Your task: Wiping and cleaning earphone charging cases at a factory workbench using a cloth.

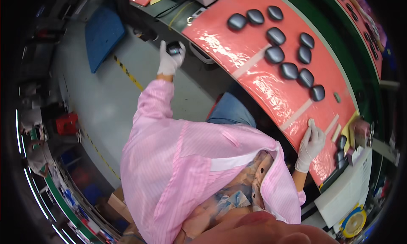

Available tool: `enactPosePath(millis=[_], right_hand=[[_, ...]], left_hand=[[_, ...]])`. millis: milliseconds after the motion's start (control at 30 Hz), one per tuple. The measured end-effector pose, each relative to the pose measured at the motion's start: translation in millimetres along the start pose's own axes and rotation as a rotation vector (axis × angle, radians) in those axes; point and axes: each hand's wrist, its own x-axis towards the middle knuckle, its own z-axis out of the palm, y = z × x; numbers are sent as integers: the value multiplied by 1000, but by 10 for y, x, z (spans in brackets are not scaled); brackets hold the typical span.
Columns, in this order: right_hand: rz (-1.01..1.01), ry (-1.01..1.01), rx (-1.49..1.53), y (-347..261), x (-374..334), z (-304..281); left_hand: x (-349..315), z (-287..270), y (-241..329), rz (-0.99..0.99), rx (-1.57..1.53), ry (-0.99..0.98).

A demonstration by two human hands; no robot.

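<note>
My left hand [170,59], in a white glove, is held out over the floor beside the table. Its fingers and thumb are curled round a dark, glossy, rounded case [173,48]. My right hand [311,145], gloved too, rests on the red mat [271,89] near its right end. Its fingers are stretched forward, and nothing shows in them. Beyond it, several similar dark grey rounded cases lie spread on the mat, among them one case [317,92] closest to that hand and another case [289,70] near the middle.
A small green piece [337,97] lies on the mat. More dark cases [340,153] stand in a row right of my right hand, near a white sheet [345,193]. A green conveyor belt [322,28] runs behind the mat. A blue board [103,38] is on the floor at left.
</note>
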Motion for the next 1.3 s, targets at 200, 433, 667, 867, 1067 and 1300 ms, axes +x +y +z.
enactPosePath(millis=[200,433,667,867,1067,1300], right_hand=[[-9,-154,46,-95,8,-35],[242,-25,552,-564,244,-101],[-538,43,608,-1523,916,-120],[-331,46,486,-1161,652,-206],[164,220,1089,-968,442,-205],[9,265,899,-923,355,-226]], left_hand=[[396,-147,607,313,190,35],[-1593,645,-738,-149,161,-287],[-2341,1120,-1752,-455,435,-335],[-2407,1028,-1966,-644,492,-496],[-2470,1100,-2143,-739,503,-559],[-2631,1026,-2232,-87,969,-982]])
